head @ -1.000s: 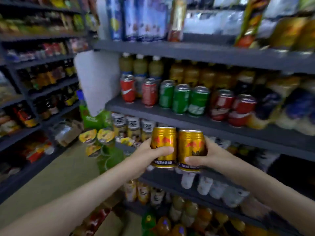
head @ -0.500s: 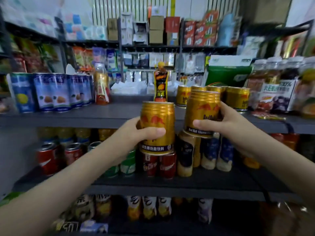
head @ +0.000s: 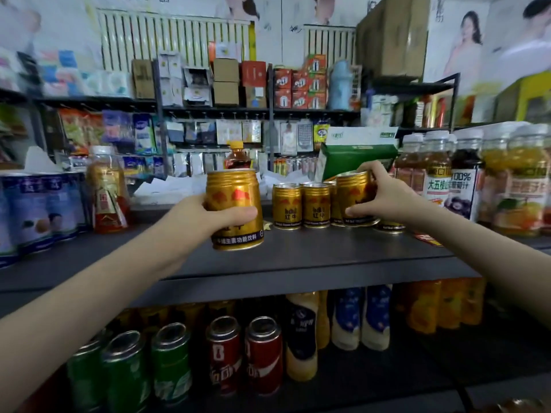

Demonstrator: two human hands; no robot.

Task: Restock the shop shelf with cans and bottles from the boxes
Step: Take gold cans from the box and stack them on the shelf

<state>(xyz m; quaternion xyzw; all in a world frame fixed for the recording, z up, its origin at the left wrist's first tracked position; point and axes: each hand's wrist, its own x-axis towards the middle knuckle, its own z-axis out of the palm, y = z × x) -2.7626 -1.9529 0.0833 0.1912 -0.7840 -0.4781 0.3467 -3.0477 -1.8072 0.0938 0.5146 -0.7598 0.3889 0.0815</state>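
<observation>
Shop racking stacked with cartons and packets is seen behind, blurred; a dark matt shelf (head: pixel 298 257) crosses the middle. Against the frame half a second ago the view has been raised, so the shelf's flat top is now shown. The right can (head: pixel 351 189) has been carried back from the shelf's front edge to the row of gold cans (head: pixel 316 205) and is held upright just beside them, base level with theirs; contact with the board cannot be told. The left can (head: pixel 235 186) has been brought over the front of the board, slightly tilted; contact cannot be told either.

The left grip (head: pixel 208 216) is wrapped round the left can's middle, thumb across the label. The right grip (head: pixel 384 195) is curled round the right can from the side, fingers over its rim.

Both cans are short glossy gold metal cylinders with ribbed shoulders and red print. Blue-and-white tins (head: pixel 32 210) are stood at the left; clear juice bottles (head: pixel 435 174) with pale caps at the right. On the shelf below, green cans (head: pixel 170 362) and red cans (head: pixel 223 353) with dull silver tops are lined up.
</observation>
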